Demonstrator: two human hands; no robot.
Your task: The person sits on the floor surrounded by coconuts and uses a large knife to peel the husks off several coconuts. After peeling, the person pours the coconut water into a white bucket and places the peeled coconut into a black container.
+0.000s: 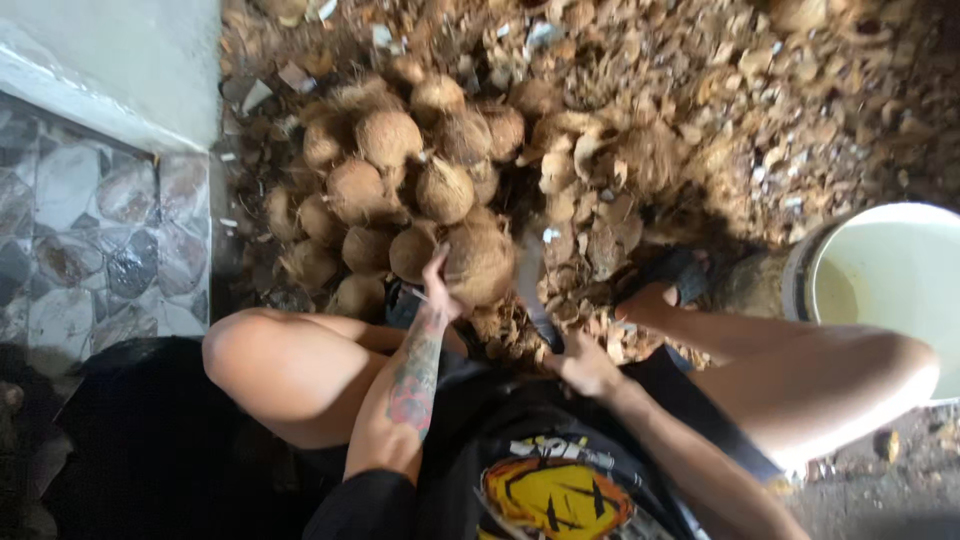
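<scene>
A heap of brown husked coconuts (400,170) lies on the ground in front of me. My left hand (438,285) grips the nearest coconut (482,262) at the front of the heap. My right hand (582,366) holds the handle of a long dark knife (530,280), whose blade points up beside that coconut. I sit low with both knees spread, the left knee (270,360) and right knee (860,375) on either side.
Broken coconut husk and shell pieces (700,110) cover the ground ahead and to the right. A white bucket (890,275) stands at the right beside my leg. A patterned tile floor (90,240) and a pale wall edge are at the left.
</scene>
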